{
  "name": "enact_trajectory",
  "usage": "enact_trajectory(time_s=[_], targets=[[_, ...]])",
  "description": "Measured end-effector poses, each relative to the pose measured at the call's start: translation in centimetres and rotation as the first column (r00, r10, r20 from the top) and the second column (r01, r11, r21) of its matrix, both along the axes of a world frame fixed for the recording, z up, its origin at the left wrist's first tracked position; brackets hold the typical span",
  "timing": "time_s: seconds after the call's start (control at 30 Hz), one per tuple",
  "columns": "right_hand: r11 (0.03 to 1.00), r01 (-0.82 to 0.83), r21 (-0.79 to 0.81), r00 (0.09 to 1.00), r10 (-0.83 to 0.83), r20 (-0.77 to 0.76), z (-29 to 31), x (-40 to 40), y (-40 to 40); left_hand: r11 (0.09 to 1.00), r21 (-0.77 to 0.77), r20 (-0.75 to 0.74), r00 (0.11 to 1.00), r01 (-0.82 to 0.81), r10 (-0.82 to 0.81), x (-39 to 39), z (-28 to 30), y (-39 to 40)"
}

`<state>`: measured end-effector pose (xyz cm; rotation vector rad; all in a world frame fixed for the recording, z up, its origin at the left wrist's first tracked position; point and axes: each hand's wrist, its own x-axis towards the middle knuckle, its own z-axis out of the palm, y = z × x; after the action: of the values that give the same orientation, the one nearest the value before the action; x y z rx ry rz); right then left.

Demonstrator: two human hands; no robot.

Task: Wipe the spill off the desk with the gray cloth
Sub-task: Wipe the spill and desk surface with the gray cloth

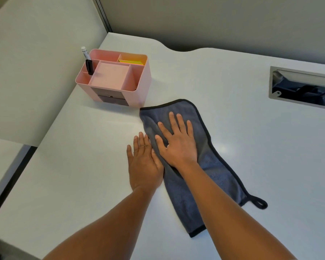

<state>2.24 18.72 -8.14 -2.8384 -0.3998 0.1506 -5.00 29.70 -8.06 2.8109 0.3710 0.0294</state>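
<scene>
A gray cloth [212, 166] with a black hem and a hanging loop lies folded lengthwise on the white desk [251, 128]. My right hand [176, 143] presses flat on the cloth's upper half, fingers spread. My left hand [144, 164] lies flat on the desk just left of the cloth, its fingers touching the cloth's left edge. No spill shows on the desk; anything beneath the cloth is hidden.
A pink desk organizer [118, 76] with a marker [87, 61] and yellow sticky notes stands just beyond the cloth's far corner. A gray-framed cable opening [302, 87] is cut into the desk at the right. Partition walls rise at the back and left.
</scene>
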Motion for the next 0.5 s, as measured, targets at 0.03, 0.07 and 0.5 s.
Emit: enact_trajectory(time_s=[0.03, 0.07, 0.5], targets=[[1.0, 0.012, -0.008, 1.0, -0.012, 0.008, -0.1, -0.3, -0.5, 1.0, -0.002, -0.005, 1.0, 0.0, 0.0, 0.0, 0.0, 0.0], [1.0, 0.028, -0.013, 1.0, -0.028, 0.011, -0.1, -0.5, -1.1, 1.0, -0.001, -0.011, 1.0, -0.002, 0.002, 0.0, -0.1, 0.0], [0.984, 0.157, -0.086, 0.987, -0.16, -0.025, 0.3, 6.9, -0.3, 0.995, 0.095, -0.059, 0.998, -0.012, 0.017, 0.3, 0.2, -0.4]])
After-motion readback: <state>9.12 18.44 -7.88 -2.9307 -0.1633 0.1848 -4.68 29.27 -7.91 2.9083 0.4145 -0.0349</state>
